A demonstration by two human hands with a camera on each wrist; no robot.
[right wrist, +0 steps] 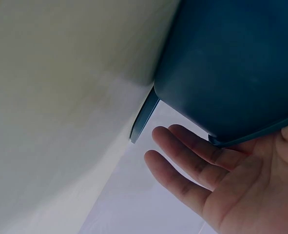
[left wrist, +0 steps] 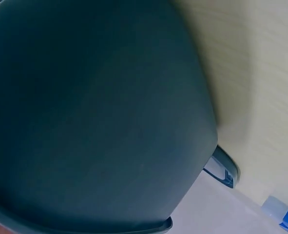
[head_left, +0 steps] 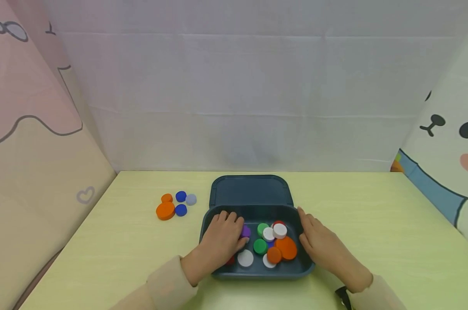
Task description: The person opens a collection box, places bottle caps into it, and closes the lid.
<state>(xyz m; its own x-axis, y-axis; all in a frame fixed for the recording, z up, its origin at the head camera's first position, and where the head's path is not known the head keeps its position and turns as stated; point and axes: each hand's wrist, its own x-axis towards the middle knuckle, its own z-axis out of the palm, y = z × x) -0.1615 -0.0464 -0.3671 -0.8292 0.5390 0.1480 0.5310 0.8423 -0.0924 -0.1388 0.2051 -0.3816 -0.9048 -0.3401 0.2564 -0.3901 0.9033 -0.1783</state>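
A dark teal box [head_left: 257, 272] stands on the table, its lid [head_left: 251, 190] laid back behind it. Inside lie bottle caps: white [head_left: 245, 258], green [head_left: 260, 246], purple [head_left: 246, 231], orange [head_left: 274, 255] and more. My left hand [head_left: 223, 236] reaches over the left wall into the box, beside the purple cap; its fingertips are hidden, so whether it pinches a cap cannot be told. In the right wrist view the right hand [right wrist: 246, 185] has its fingers extended at the box's rim. From the head, that hand rests along the right side.
Left of the box, a loose group of caps lies on the table: a large orange cap [head_left: 165, 211], a small orange one [head_left: 166, 198], blue ones [head_left: 181, 210] and a pale lilac one [head_left: 191, 199]. A pale cloth wall [head_left: 249, 86] rises behind the table.
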